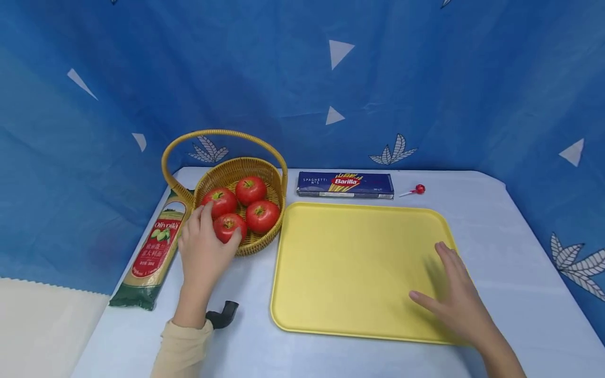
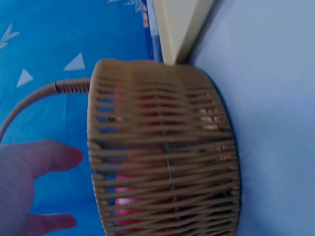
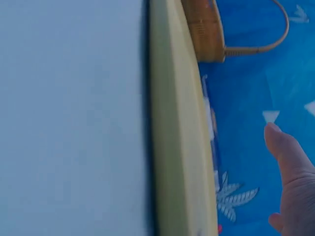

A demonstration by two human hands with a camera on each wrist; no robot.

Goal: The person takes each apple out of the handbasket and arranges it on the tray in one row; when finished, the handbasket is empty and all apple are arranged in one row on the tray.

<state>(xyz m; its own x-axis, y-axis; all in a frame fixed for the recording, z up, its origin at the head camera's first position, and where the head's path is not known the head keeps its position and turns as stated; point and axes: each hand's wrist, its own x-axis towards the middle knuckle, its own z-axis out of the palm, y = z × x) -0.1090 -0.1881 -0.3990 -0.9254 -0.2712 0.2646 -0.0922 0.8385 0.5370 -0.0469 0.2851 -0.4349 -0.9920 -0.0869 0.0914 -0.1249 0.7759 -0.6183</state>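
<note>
Beige sleeve fabric (image 1: 181, 349) is showing behind the spread left hand (image 1: 203, 251); beneath that hand, a red apple (image 1: 229, 224) is sitting in the basket (image 1: 258, 243); rightward, a yellow tray (image 1: 350, 268) is lying under the spread right hand (image 1: 457, 299).

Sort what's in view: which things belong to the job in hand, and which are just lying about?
Likely part of the job:
four red apples
wicker basket holding them, left hand at it
yellow tray, right hand above it

Seemingly just lying about:
Barilla spaghetti box
Olivoilà packet
lollipop
black bent object, partly hidden
</note>
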